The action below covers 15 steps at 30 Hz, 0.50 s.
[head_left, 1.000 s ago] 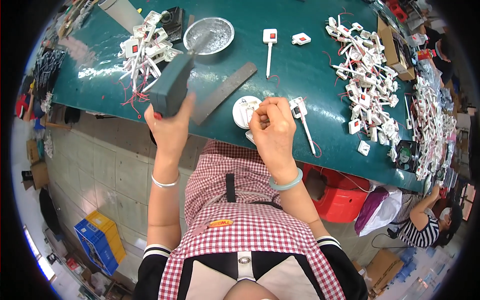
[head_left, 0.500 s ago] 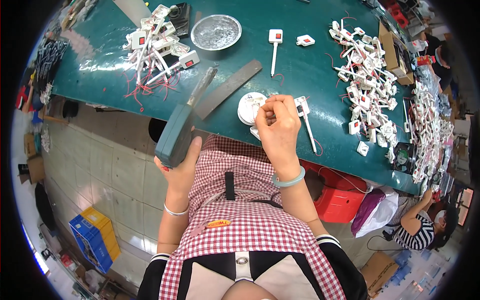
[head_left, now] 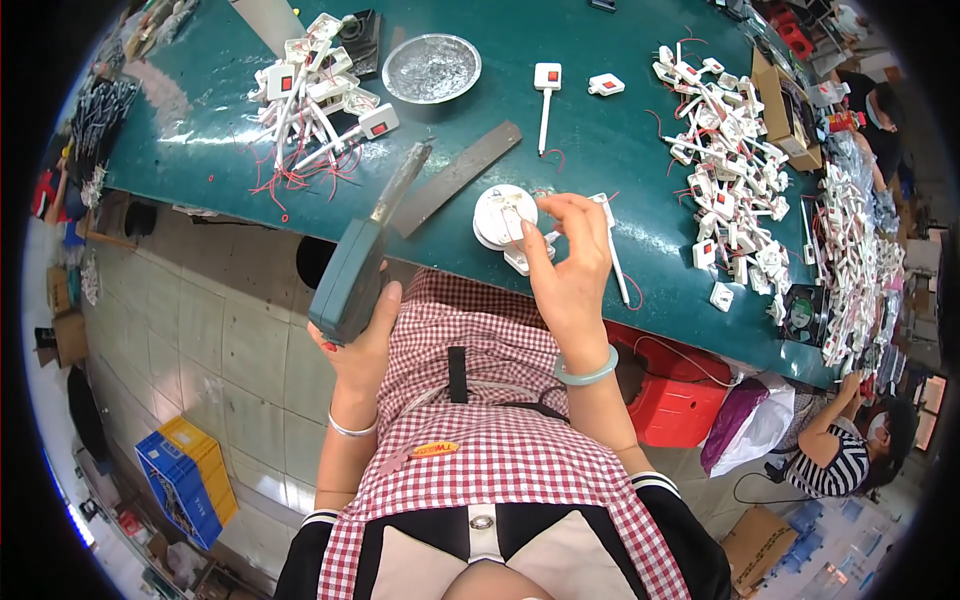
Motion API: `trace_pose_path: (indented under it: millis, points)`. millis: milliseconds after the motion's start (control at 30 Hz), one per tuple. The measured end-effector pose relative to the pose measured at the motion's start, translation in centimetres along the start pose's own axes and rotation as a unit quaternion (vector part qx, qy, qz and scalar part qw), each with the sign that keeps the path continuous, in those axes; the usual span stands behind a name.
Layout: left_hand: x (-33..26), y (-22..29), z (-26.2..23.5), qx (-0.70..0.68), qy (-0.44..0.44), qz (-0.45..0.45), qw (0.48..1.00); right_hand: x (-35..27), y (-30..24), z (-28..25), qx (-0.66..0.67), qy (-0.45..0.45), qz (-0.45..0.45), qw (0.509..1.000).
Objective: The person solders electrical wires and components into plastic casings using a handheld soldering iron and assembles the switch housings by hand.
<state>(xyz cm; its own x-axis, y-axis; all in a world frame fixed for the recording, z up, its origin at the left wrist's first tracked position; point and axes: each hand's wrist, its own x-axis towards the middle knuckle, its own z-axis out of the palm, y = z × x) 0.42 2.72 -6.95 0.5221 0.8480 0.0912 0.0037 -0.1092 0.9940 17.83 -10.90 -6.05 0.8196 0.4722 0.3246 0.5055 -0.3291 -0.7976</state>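
My left hand (head_left: 362,345) is wrapped round the thick green body of a soldering iron (head_left: 350,270). Its long metal tip points up and away over the table edge. Right of it, a round white stand (head_left: 488,205) sits near the edge, bearing a small white switch housing (head_left: 511,219) with thin wires. My right hand (head_left: 575,285) is beside this housing, thumb and fingers apart, the thumb at its right side; whether they touch cannot be told. A white switch housing (head_left: 516,258) lies just below the stand. Behind my right fingers rests a white-stemmed switch (head_left: 616,262) with a red wire.
A metal bar (head_left: 460,176) and a round metal dish (head_left: 431,70) lie beyond the iron. Heaps of white switches with red wires stand at left (head_left: 325,95) and right (head_left: 735,180). A red stool (head_left: 680,395) is under the table; another person (head_left: 835,450) sits at far right.
My right hand has opened from closed fingers and drawn slightly right, off the housing, uncovering more of it. My left hand and the soldering iron have barely moved.
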Motion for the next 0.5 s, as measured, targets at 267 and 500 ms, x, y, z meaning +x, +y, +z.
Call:
trace_pose_path:
  millis: [267,500]
  points:
    - [-0.1,0.3,0.1,-0.013,0.011,-0.002,1.0,-1.6,1.2,1.9,-0.063,0.01,-0.062,0.996]
    - [-0.4,0.9,-0.7,-0.019,0.031,-0.017,0.999,-1.6,0.9,2.7,0.016,0.048,-0.025,0.998]
